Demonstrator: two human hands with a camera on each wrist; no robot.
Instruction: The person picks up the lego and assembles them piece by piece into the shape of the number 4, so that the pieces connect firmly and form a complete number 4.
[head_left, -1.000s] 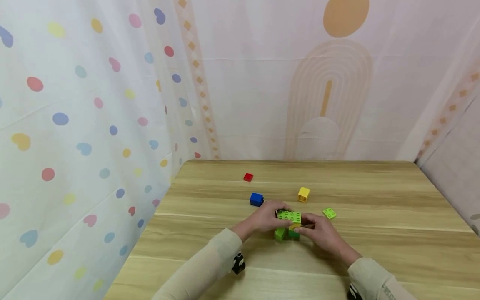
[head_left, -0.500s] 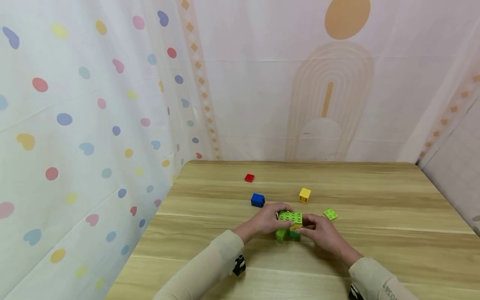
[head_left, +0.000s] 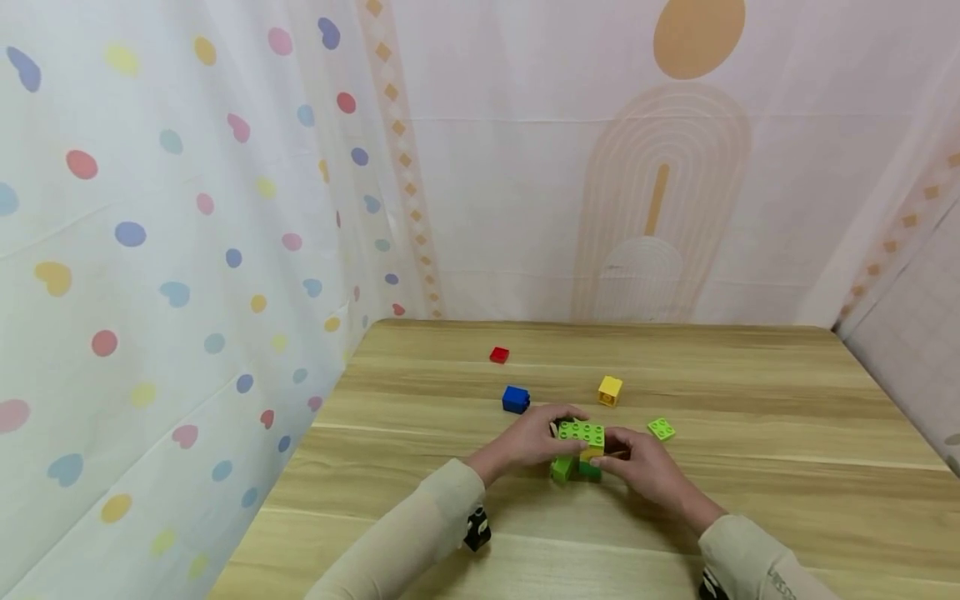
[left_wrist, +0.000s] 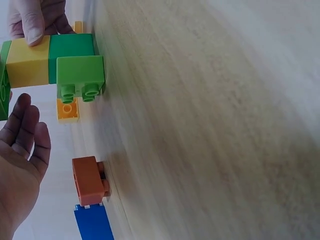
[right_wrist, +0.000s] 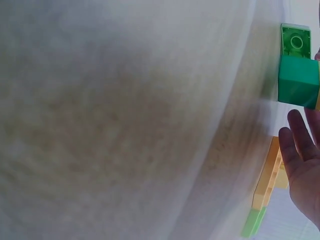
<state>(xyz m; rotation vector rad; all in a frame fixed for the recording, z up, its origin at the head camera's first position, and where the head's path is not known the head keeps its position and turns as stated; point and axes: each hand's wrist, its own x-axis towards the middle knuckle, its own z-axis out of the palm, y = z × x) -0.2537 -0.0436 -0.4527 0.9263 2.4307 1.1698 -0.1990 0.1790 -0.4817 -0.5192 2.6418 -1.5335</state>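
Note:
Both hands hold a small stack of toy building bricks close over the wooden table. A lime green toy brick (head_left: 581,431) with studs forms its top. Under it come a yellow toy brick (left_wrist: 29,62) and a dark green brick (left_wrist: 72,52); a second lime brick (left_wrist: 80,72) juts out at the bottom. My left hand (head_left: 534,437) grips the top lime brick from the left, thumb in front and fingers behind. From the right, my right hand (head_left: 647,463) pinches the yellow brick, its thumb on the near side. The far side of the stack is hidden in the head view.
Beyond the hands lie a red plate (head_left: 499,355), a blue brick (head_left: 516,400), a loose yellow brick (head_left: 610,392) and a lime plate (head_left: 662,428). An orange-red brick (left_wrist: 88,180) shows in the left wrist view, a long orange piece (right_wrist: 266,172) in the right wrist view.

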